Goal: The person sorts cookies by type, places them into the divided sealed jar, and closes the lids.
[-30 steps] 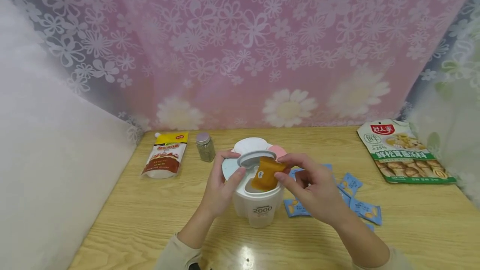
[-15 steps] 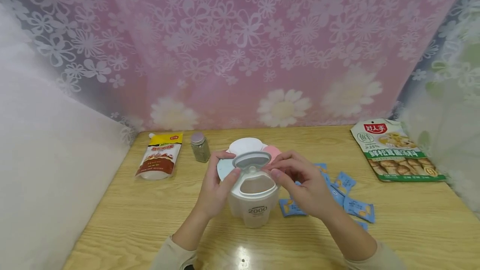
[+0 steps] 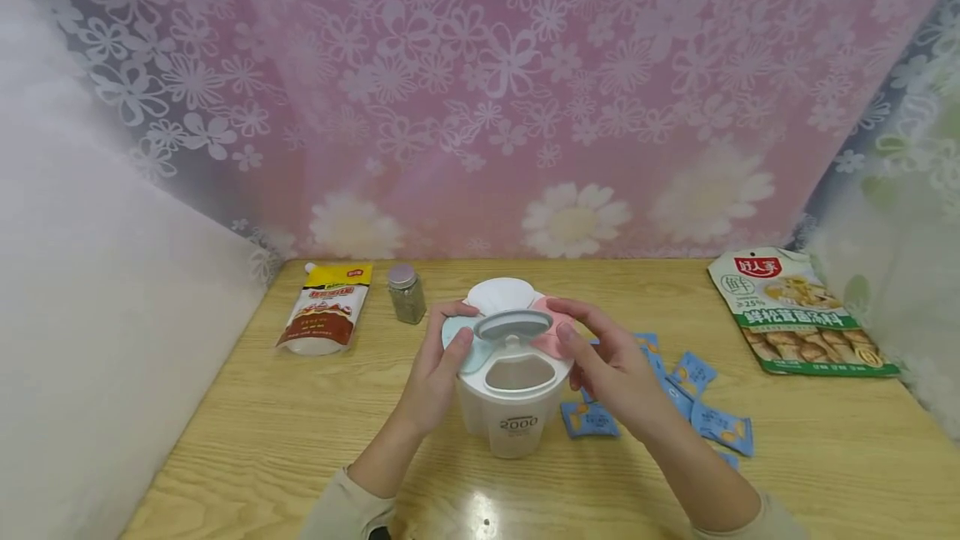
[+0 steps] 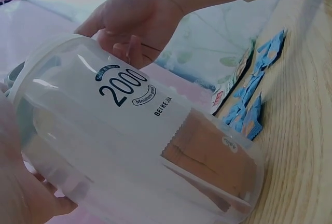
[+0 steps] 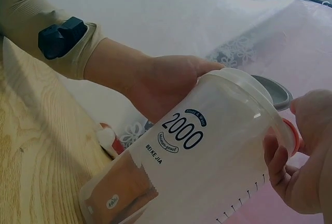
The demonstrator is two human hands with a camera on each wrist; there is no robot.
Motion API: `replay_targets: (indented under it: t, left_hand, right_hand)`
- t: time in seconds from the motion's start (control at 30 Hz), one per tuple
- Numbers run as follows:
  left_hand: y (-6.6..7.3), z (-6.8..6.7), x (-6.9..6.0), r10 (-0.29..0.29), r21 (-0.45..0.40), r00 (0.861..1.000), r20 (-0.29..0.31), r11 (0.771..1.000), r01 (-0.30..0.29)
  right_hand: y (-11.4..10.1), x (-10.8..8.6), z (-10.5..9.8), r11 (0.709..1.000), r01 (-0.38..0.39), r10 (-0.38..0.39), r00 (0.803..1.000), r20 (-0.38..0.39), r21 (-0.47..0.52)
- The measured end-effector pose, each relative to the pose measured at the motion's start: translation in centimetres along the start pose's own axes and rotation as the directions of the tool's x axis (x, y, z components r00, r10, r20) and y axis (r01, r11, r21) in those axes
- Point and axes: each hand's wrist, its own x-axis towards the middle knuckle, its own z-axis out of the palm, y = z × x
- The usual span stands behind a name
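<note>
As the right grip (image 3: 617, 369) holds the canister (image 3: 480, 411), it overlaps blue packets (image 3: 590, 420).

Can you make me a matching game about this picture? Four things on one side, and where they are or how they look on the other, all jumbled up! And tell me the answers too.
Things:
1. orange-brown packet
2. small jar
3. blue packets
4. gray flap

Places and looks:
A. scattered on the table
B. raised open
C. inside the clear container
D. upright, with a mauve cap

Right pairs: 1-C, 2-D, 3-A, 4-B
</note>
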Motion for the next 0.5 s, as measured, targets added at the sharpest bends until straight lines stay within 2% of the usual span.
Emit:
replay_targets:
  t: [0.2,0.33,0.43,0.5]
  left_hand:
    - [0.35,-0.07,0.28,-0.062,-0.023,0.998,0.010,0.998,0.062]
    - [0.65,-0.09,0.30,-0.119,-0.057,0.993,0.018,0.991,0.120]
    - [0.79,-0.16,0.20,-0.133,-0.073,0.990,0.037,0.988,0.136]
    - [0.74,-0.25,0.13,-0.124,-0.086,0.990,0.065,0.988,0.130]
  right_hand:
    - [0.11,0.13,0.16,1.000,0.007,-0.007,1.000,-0.009,-0.004]
    - [0.14,0.10,0.16,1.000,-0.027,0.027,0.999,-0.020,0.004]
    - [0.16,0.09,0.09,0.999,-0.048,0.048,0.999,-0.014,0.007]
    - [0.25,0.09,0.00,0.999,-0.034,0.034,0.999,0.003,0.000]
